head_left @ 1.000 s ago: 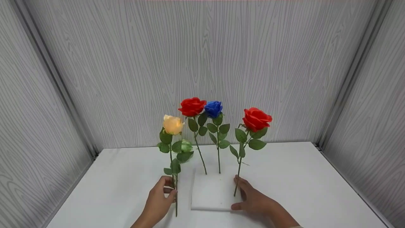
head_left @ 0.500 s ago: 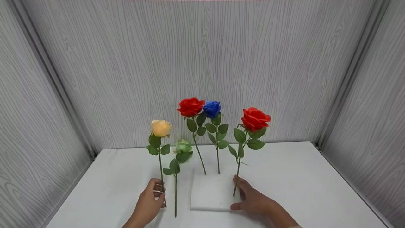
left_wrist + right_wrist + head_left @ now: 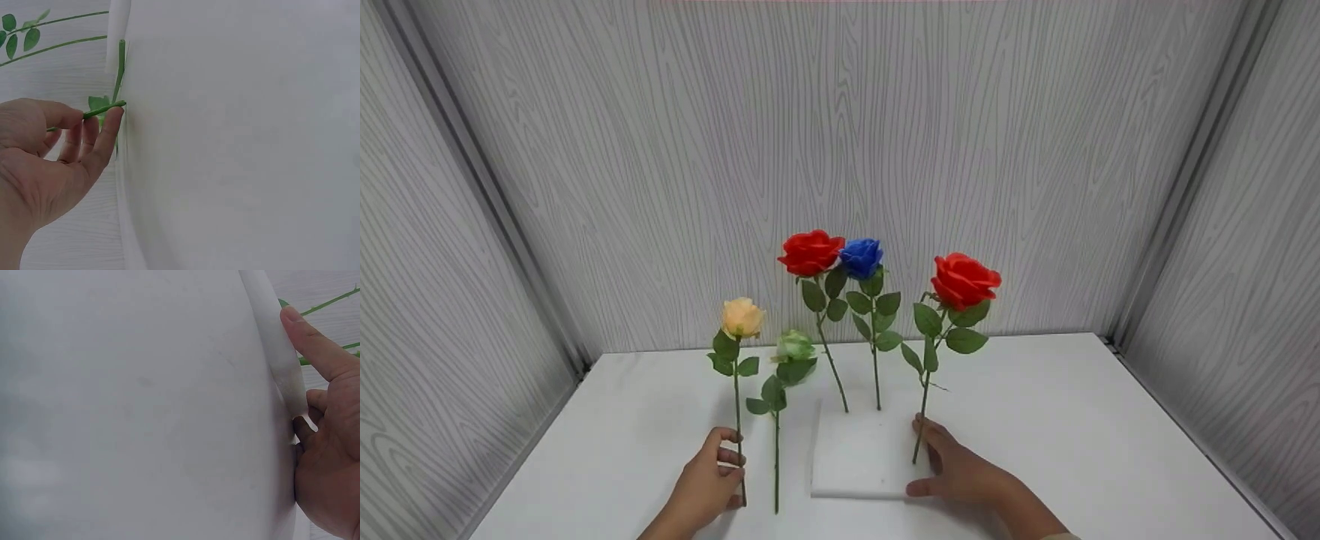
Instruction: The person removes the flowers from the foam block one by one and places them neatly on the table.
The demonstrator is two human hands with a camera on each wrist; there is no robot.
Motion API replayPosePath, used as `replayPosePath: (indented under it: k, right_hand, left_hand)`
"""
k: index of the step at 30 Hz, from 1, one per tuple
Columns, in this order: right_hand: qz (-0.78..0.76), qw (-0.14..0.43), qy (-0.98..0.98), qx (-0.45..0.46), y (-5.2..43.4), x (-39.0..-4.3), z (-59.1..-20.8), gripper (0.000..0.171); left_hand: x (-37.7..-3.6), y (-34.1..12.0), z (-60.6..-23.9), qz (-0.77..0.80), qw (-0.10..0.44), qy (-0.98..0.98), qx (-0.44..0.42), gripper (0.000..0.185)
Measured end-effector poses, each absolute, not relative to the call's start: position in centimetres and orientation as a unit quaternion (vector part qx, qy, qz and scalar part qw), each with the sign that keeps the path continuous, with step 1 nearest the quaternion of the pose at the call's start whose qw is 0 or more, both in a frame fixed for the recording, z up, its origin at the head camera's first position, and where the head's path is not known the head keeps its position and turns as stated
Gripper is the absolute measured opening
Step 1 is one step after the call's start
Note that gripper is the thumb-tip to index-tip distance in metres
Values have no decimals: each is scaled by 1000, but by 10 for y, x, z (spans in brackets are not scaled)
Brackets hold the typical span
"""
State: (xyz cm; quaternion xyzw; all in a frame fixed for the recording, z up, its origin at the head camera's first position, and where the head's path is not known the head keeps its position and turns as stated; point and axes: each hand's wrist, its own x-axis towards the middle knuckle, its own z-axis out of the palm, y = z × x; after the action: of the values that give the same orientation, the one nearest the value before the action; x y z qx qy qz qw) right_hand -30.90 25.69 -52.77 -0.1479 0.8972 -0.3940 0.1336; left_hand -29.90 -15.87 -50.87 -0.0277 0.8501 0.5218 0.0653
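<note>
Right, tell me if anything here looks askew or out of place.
The red rose on the right leans, its stem slanting off the foam block. The pale green rose stands off the block, beside the peach rose in the left hand.

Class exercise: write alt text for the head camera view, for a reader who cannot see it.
A person's left hand holds a peach rose upright by its stem on a white table, while the right hand rests against a white foam block holding two red roses and a blue one.
</note>
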Motion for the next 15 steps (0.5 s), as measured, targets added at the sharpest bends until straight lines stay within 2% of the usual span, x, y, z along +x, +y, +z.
replayPosePath:
  k: [15]
  right_hand:
    - [-386, 126, 902, -147, 258, -309, -529, 118]
  left_hand:
    - [-308, -163, -505, 534, 109, 836, -71, 51]
